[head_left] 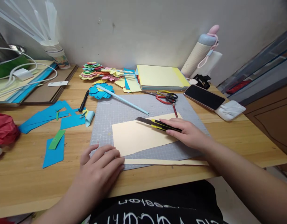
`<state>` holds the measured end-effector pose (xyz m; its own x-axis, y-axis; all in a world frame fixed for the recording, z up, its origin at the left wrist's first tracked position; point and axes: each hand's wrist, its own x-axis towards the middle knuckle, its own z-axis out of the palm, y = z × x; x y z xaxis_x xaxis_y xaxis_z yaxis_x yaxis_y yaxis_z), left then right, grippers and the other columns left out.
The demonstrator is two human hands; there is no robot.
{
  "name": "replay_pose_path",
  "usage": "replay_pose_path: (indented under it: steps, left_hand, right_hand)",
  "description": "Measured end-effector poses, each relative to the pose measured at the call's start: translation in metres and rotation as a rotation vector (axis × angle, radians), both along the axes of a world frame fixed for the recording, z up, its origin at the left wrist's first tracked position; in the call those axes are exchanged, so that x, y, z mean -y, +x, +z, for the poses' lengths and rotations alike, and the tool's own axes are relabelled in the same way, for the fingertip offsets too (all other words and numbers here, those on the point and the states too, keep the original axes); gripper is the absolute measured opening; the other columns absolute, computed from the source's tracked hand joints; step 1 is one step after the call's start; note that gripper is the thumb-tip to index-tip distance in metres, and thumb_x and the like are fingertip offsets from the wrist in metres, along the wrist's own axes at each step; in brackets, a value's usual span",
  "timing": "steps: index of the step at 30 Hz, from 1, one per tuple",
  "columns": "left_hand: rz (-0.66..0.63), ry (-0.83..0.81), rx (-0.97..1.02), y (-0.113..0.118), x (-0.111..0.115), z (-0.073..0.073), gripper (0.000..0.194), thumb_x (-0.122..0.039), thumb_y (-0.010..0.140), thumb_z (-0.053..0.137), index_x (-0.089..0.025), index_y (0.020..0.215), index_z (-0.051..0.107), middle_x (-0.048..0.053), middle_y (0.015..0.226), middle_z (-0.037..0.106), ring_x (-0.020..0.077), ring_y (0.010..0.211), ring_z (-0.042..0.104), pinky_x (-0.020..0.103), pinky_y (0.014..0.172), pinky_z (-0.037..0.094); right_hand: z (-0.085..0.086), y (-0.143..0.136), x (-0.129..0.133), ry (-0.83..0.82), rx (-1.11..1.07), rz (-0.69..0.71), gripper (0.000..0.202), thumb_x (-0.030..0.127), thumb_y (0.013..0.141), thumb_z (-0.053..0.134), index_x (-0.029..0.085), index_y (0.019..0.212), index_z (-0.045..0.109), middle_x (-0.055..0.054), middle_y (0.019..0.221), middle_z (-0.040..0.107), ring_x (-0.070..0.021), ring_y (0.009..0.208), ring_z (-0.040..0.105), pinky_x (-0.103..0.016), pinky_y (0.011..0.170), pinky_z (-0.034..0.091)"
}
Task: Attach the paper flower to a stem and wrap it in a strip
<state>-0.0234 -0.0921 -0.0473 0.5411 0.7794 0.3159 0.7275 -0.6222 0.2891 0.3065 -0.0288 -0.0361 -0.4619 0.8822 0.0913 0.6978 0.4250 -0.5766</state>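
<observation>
My right hand is closed around a black and yellow utility knife, its blade out and pointing left over a cream sheet of paper. The sheet lies at a slant on a grey cutting mat. My left hand rests at the mat's lower left corner, fingers curled. Its index finger and thumb close on the left end of a narrow cream paper strip, which runs along the mat's near edge. The strip's right end reaches my right forearm.
On the mat lie scissors and a light blue paper stick with a blue paper flower. Blue paper scraps and a black pen sit left. A phone and bottle stand right; a paper stack lies behind.
</observation>
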Motion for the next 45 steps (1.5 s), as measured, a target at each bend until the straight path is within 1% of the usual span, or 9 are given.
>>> replay_pose_path:
  steps: [4,6,8,11,15,24,30,35,45]
  left_hand:
    - [0.014,-0.090,-0.090,0.005,-0.005,0.004,0.004,-0.024,0.085,0.058,-0.026,0.085,0.062,0.001,0.094,0.065,0.0229,0.093,0.056,0.040,0.085,0.034]
    - [0.008,-0.124,-0.110,0.007,-0.007,0.005,0.007,-0.022,0.084,0.057,-0.025,0.078,0.060,0.001,0.089,0.064,0.0230,0.088,0.055,0.039,0.081,0.035]
    - [-0.006,-0.152,-0.115,0.008,-0.008,0.007,0.011,-0.021,0.084,0.055,-0.024,0.074,0.058,0.000,0.085,0.063,0.0226,0.084,0.054,0.038,0.078,0.035]
    - [-0.028,-0.171,-0.126,0.009,-0.009,0.009,0.012,-0.021,0.087,0.052,-0.025,0.077,0.058,0.000,0.085,0.063,0.0217,0.083,0.055,0.038,0.078,0.034]
    - [-0.055,-0.178,-0.087,0.005,-0.012,0.015,0.011,-0.024,0.089,0.050,-0.025,0.081,0.057,-0.001,0.086,0.064,0.0206,0.084,0.056,0.036,0.078,0.035]
    - [-0.002,-0.276,0.015,0.004,-0.012,0.033,0.013,-0.030,0.090,0.048,-0.025,0.080,0.055,0.000,0.085,0.064,0.0208,0.085,0.055,0.037,0.081,0.033]
    - [-0.064,-0.260,0.015,-0.001,-0.015,0.029,0.007,-0.029,0.088,0.052,-0.026,0.083,0.055,-0.002,0.085,0.063,0.0200,0.084,0.056,0.036,0.079,0.034]
    - [-0.057,-0.267,0.002,-0.001,-0.015,0.027,0.007,-0.030,0.088,0.053,-0.026,0.083,0.056,-0.002,0.085,0.063,0.0200,0.084,0.057,0.036,0.078,0.035]
    - [-0.086,-0.262,0.074,0.003,-0.019,0.045,0.009,-0.031,0.087,0.055,-0.026,0.080,0.057,-0.003,0.080,0.064,0.0181,0.078,0.058,0.032,0.074,0.042]
  right_hand:
    - [0.001,-0.003,0.000,-0.108,-0.109,-0.150,0.055,0.024,0.085,0.059,0.025,0.139,0.048,-0.008,0.127,0.063,-0.0256,0.116,0.057,-0.046,0.100,0.041]
    - [0.003,-0.005,0.003,-0.272,-0.315,-0.281,0.052,0.027,0.081,0.065,0.021,0.132,0.055,-0.007,0.101,0.072,-0.0230,0.095,0.065,-0.039,0.085,0.050]
    - [0.005,-0.007,0.008,-0.504,-0.647,-0.374,0.035,0.032,0.080,0.068,0.018,0.112,0.064,0.000,0.069,0.067,-0.0167,0.065,0.063,-0.028,0.061,0.050]
    - [0.007,-0.011,0.017,-0.711,-0.985,-0.423,0.024,0.041,0.081,0.067,0.018,0.088,0.061,0.003,0.060,0.059,-0.0102,0.046,0.051,-0.021,0.042,0.039]
    - [0.004,-0.015,0.026,-0.740,-1.080,-0.453,0.024,0.038,0.082,0.068,0.016,0.084,0.060,-0.002,0.081,0.064,-0.0078,0.050,0.052,-0.020,0.042,0.040]
    - [-0.004,-0.012,0.033,-0.684,-1.336,-0.496,0.020,0.031,0.077,0.073,0.017,0.088,0.063,-0.001,0.084,0.063,-0.0087,0.063,0.057,-0.020,0.058,0.050]
    - [-0.001,-0.012,0.027,-0.693,-1.435,-0.474,0.023,0.038,0.081,0.068,0.019,0.093,0.061,0.005,0.069,0.056,-0.0050,0.049,0.047,-0.016,0.045,0.041]
    - [-0.001,-0.009,0.024,-0.822,-1.478,-0.464,0.038,0.055,0.087,0.054,0.018,0.085,0.060,0.004,0.059,0.053,-0.0058,0.041,0.045,-0.018,0.041,0.041]
    - [-0.004,0.002,0.018,-0.739,-1.606,-0.582,0.033,0.035,0.099,0.038,0.016,0.086,0.061,0.003,0.065,0.057,-0.0050,0.044,0.049,-0.016,0.044,0.046]
